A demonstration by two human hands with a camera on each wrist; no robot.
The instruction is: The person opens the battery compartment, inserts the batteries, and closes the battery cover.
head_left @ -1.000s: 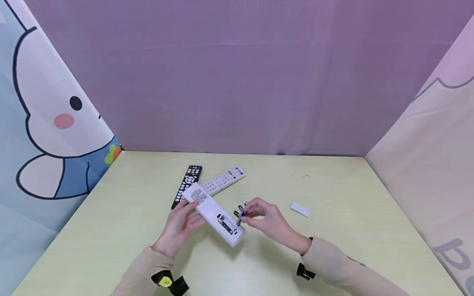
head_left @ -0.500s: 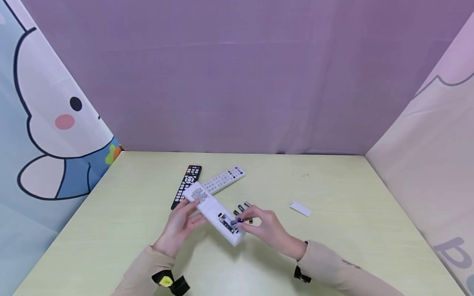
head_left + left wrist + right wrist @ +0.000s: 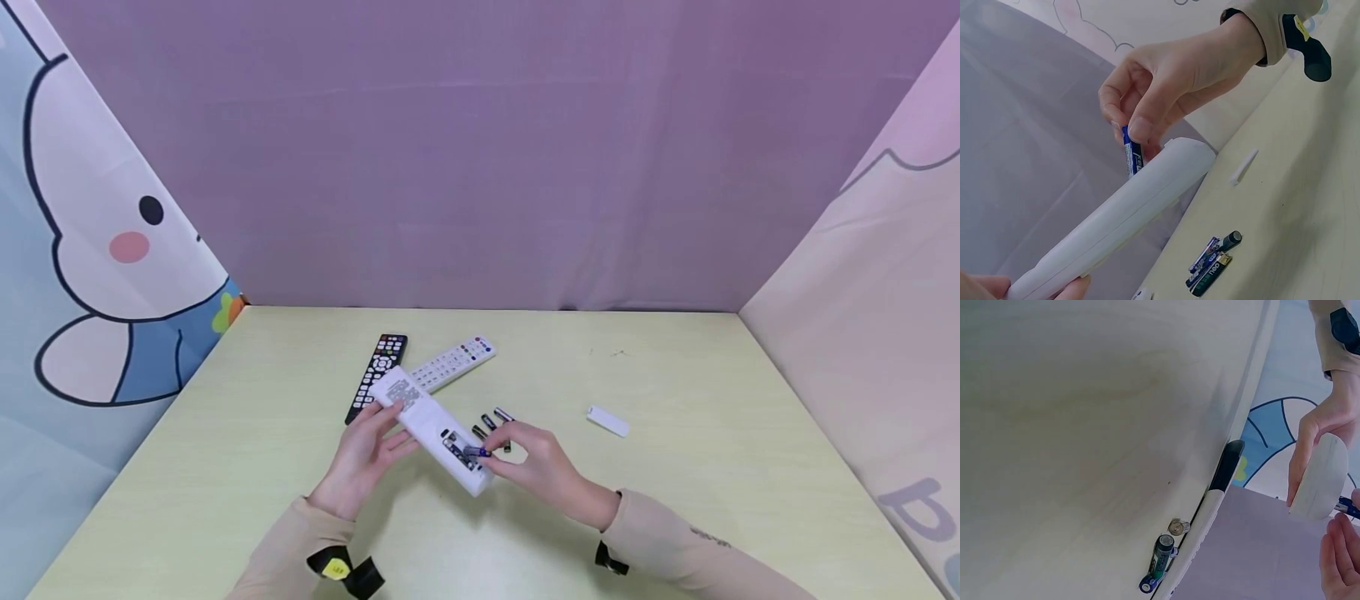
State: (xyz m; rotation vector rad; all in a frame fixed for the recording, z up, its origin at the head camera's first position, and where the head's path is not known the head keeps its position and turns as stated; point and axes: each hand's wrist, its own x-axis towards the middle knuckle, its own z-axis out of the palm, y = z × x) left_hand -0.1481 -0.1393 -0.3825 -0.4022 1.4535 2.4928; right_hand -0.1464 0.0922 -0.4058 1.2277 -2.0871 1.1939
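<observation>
Table (image 3: 720, 400), pale, with a purple curtain (image 3: 480, 167) along its far edge and printed cloths (image 3: 82, 250) along its side edges.
Remote (image 3: 424, 423) gripped in left hand (image 3: 362, 460) above the table, well short of the far edge; battery (image 3: 476, 452) pinched in right hand (image 3: 546, 468) at the bay (image 3: 454, 445). Contents of the bay too small to tell; left hand mostly cut off in the left wrist view.

Right hand (image 3: 551, 473) is shifting the small blue cylindrical battery (image 3: 477, 452) from beside the long white plastic remote (image 3: 429, 427) to over its open battery compartment (image 3: 454, 445), tilting it flatter.
</observation>
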